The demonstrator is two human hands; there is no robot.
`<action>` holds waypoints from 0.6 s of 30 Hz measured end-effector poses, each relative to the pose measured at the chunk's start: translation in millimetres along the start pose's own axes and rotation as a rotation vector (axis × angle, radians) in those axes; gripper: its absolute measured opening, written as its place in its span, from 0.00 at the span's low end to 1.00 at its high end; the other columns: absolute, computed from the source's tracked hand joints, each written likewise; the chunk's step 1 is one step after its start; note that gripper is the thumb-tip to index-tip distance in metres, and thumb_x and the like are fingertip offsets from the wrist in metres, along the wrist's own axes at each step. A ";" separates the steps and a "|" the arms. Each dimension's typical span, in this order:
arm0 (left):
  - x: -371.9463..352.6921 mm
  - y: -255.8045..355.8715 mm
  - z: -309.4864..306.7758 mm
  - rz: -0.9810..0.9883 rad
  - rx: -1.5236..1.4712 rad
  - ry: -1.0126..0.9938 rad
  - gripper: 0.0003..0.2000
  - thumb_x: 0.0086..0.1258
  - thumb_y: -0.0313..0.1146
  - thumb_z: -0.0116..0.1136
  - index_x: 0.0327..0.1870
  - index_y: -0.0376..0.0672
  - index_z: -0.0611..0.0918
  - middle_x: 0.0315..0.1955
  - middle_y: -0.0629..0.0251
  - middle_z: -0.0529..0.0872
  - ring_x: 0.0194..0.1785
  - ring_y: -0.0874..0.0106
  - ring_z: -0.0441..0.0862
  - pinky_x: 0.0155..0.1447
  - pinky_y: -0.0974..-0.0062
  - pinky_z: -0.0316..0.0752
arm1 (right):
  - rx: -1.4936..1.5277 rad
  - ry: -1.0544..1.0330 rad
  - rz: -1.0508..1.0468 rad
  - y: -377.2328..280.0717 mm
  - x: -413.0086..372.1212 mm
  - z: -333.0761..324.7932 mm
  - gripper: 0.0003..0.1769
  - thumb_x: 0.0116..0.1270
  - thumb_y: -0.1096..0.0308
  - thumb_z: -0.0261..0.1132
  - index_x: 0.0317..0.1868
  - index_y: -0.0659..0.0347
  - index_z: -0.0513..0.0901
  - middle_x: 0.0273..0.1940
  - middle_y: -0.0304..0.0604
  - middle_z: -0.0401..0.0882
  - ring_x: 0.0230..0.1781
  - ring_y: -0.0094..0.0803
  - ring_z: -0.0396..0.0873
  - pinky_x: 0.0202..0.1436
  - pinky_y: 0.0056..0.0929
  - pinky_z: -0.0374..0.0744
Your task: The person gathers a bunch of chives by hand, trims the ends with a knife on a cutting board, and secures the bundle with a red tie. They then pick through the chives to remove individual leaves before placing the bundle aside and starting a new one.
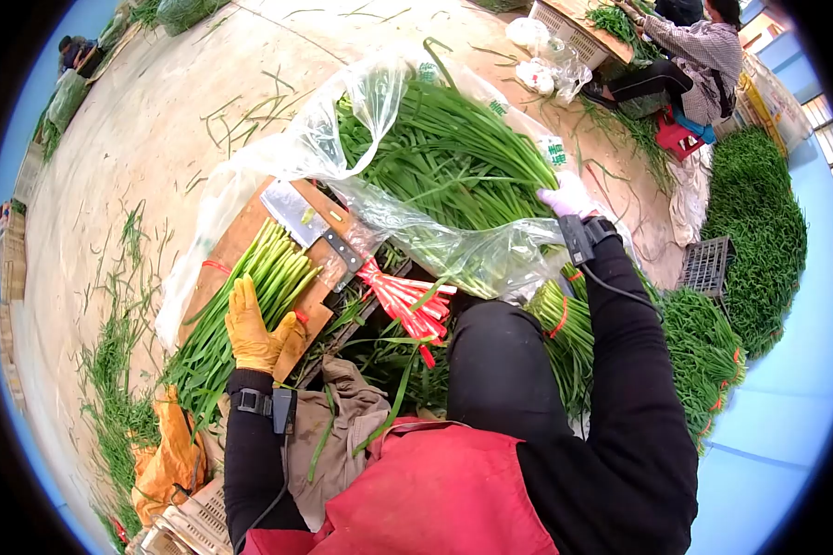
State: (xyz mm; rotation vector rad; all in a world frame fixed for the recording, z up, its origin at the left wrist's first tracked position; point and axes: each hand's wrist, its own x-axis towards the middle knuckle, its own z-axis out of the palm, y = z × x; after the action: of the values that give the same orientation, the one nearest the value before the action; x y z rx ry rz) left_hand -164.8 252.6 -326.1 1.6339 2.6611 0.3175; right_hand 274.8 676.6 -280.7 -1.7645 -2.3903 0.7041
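Note:
My left hand (254, 328), in a yellow glove, lies with its fingers stretched out on a bunch of garlic chives (282, 264). The bunch rests on a wooden board (236, 227), with a red band around it. A cleaver (310, 231) lies beside the stalk ends. In a pale glove, my right hand (566, 197) is closed at the stalk ends of a large heap of garlic chives (444, 148). That heap lies inside a clear plastic bag (379, 102) with green print. Red-and-white tie strips (412, 301) hang off the board's right side. The right fingertips are partly hidden among the stalks.
Banded bunches of chives (557, 314) stand by my right leg, and a large green pile (754, 231) lies further right near a grey crate (708, 265). An orange bag (168, 453) sits at lower left. Another person (699, 69) sits at upper right.

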 end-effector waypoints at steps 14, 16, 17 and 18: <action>-0.1 2.4 2.6 -0.069 0.018 -0.055 0.52 0.57 0.57 0.68 0.78 0.39 0.55 0.75 0.48 0.58 0.77 0.50 0.56 0.75 0.52 0.53 | -0.091 -0.023 0.038 -15.2 -12.8 44.6 0.32 0.51 0.57 0.69 0.55 0.67 0.79 0.50 0.62 0.82 0.54 0.54 0.79 0.60 0.40 0.77; -0.1 2.9 1.7 -0.037 0.046 -0.021 0.52 0.57 0.56 0.69 0.77 0.36 0.56 0.73 0.43 0.61 0.75 0.48 0.58 0.74 0.56 0.56 | -0.064 -0.022 0.016 -5.3 -5.5 45.3 0.24 0.50 0.56 0.69 0.43 0.64 0.85 0.42 0.60 0.84 0.48 0.55 0.81 0.55 0.42 0.79; 0.7 4.0 -0.1 -0.037 0.041 -0.020 0.52 0.57 0.56 0.69 0.77 0.36 0.56 0.73 0.43 0.61 0.75 0.48 0.58 0.74 0.56 0.56 | -0.141 0.054 0.008 -13.2 -7.2 37.9 0.24 0.49 0.55 0.70 0.43 0.64 0.85 0.40 0.59 0.84 0.47 0.54 0.82 0.54 0.42 0.79; 0.9 6.2 -2.6 -0.041 0.035 -0.022 0.52 0.57 0.56 0.69 0.77 0.36 0.56 0.73 0.43 0.61 0.75 0.48 0.58 0.74 0.56 0.56 | -0.220 0.127 -0.001 -27.4 -12.1 22.7 0.24 0.49 0.54 0.70 0.42 0.64 0.85 0.39 0.59 0.84 0.47 0.54 0.82 0.53 0.42 0.79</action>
State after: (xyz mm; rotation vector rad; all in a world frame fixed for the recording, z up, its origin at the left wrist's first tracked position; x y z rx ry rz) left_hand -160.0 255.7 -322.4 1.5804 2.6945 0.2527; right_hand 247.0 652.2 -287.2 -1.8237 -2.4625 0.3270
